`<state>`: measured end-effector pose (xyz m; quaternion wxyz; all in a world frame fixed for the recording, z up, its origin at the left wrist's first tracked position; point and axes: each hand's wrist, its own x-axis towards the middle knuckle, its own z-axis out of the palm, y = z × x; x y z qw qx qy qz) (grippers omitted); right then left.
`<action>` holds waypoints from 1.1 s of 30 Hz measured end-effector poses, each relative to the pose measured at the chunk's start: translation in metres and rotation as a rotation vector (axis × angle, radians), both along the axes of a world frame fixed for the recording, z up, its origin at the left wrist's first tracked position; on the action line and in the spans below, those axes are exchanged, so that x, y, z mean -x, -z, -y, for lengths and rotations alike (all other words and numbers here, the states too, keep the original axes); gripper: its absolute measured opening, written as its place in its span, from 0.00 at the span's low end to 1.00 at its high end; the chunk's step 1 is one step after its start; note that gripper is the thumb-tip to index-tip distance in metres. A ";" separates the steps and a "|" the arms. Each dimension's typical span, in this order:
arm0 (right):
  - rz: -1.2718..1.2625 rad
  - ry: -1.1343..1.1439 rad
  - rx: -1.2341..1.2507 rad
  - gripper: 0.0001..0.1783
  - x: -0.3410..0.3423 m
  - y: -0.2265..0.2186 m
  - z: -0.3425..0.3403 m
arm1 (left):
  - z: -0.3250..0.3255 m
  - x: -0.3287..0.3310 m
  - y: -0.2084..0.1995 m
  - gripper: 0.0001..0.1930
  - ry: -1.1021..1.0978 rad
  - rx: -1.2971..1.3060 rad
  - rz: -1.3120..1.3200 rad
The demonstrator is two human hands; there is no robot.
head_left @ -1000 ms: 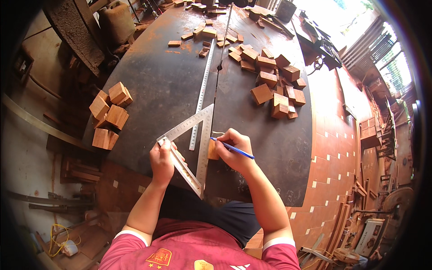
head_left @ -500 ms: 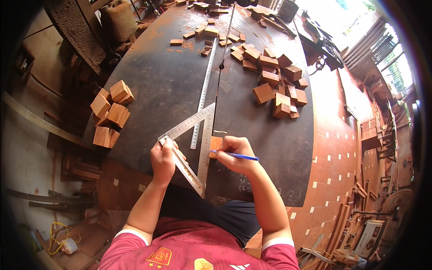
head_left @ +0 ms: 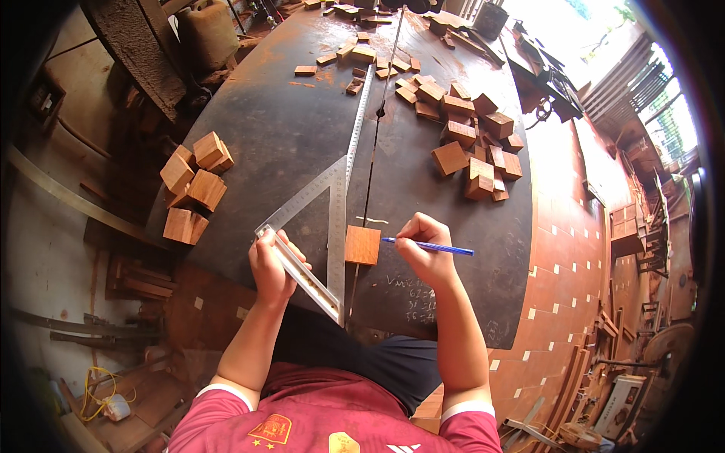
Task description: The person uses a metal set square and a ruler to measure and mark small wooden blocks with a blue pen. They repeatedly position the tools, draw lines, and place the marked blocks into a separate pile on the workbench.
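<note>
My left hand (head_left: 273,266) grips the corner of a silver triangular set square (head_left: 337,226), closed round its thick ridged edge. The square's long side stands upright in the picture, close beside a single wooden block (head_left: 363,245) on the dark table. Pinched in my right hand (head_left: 425,245) is a blue pen (head_left: 445,248), its tip just to the right of the block and apart from it. A long steel ruler (head_left: 359,113) runs away from me, its near part covered by the set square.
Several wooden blocks (head_left: 480,178) are piled at the right of the dark table (head_left: 287,136), with a smaller stack (head_left: 205,189) at the left edge. Smaller wood pieces (head_left: 362,54) lie toward the far end. A narrow slot (head_left: 370,177) runs along the tabletop. Chalk writing marks the near right.
My right hand and the pen have moved right, off the block, which now shows whole. My left hand has shifted the set square slightly left.
</note>
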<state>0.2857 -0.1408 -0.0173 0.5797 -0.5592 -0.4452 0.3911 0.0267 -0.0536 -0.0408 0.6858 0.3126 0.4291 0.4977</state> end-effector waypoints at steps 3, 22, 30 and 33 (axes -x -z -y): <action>0.006 0.019 0.013 0.05 0.003 0.002 -0.002 | 0.000 -0.001 0.001 0.17 -0.005 0.005 -0.007; 0.089 0.037 0.024 0.05 0.000 0.015 -0.008 | 0.018 -0.017 0.003 0.17 0.184 -0.221 -0.209; 0.123 0.048 0.024 0.04 0.005 0.017 -0.008 | 0.019 -0.020 0.006 0.17 0.155 -0.218 -0.227; 0.134 0.056 0.027 0.05 0.008 0.014 -0.009 | 0.018 -0.020 0.006 0.17 0.164 -0.228 -0.229</action>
